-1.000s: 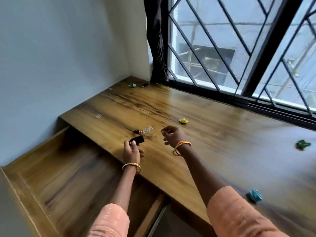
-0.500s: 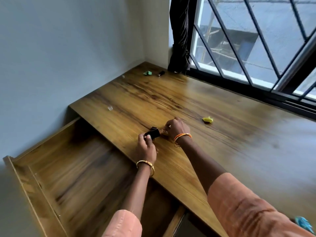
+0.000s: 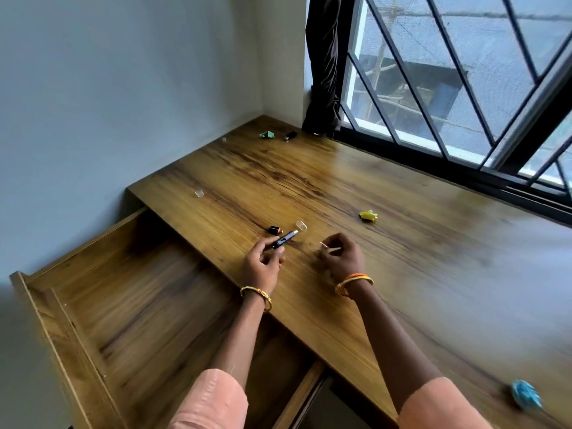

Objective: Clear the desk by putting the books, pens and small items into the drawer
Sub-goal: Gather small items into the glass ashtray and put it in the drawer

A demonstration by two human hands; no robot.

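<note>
Your left hand (image 3: 263, 267) pinches a dark USB stick (image 3: 285, 239) by its body, metal plug bared and pointing up-right, over the desk (image 3: 402, 258) edge. Your right hand (image 3: 342, 258) curls its fingers round something small and pale, too blurred to name. Just beyond lie a clear cap (image 3: 301, 226) and a small black-and-red item (image 3: 275, 229). The open drawer (image 3: 130, 305) sits at left.

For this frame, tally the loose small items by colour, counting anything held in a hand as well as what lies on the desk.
Black: 3, a piece held in the left hand at, one beside it, one in the far corner
Clear: 3
Green: 1
Yellow: 1
Blue: 1
Thin pale bit in the right hand: 1
Total: 10
</note>
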